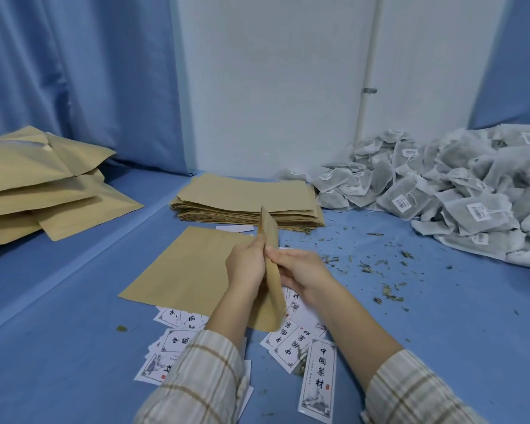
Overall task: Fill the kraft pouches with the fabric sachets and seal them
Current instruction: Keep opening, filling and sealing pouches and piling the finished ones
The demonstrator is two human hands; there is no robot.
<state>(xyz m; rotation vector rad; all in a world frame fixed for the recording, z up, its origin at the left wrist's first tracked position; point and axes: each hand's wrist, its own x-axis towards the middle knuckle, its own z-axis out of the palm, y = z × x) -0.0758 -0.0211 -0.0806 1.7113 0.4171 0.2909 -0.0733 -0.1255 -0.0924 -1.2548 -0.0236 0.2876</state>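
Observation:
I hold a flat kraft pouch [270, 231] on edge above the blue table, seen almost edge-on. My left hand [246, 264] grips its left face and my right hand [300, 270] grips its right face, fingers curled on the paper. Beneath my hands another kraft pouch [190, 270] lies flat. A stack of empty pouches [245, 200] sits just behind it. A large heap of grey fabric sachets [441, 191] with white labels fills the right side.
Bulging filled pouches [43, 185] are piled at the far left. White printed label cards [317, 377] lie scattered near the front edge under my forearms. Dried herb crumbs [380, 270] litter the blue table [74, 332] to the right. Blue curtains and a white wall stand behind.

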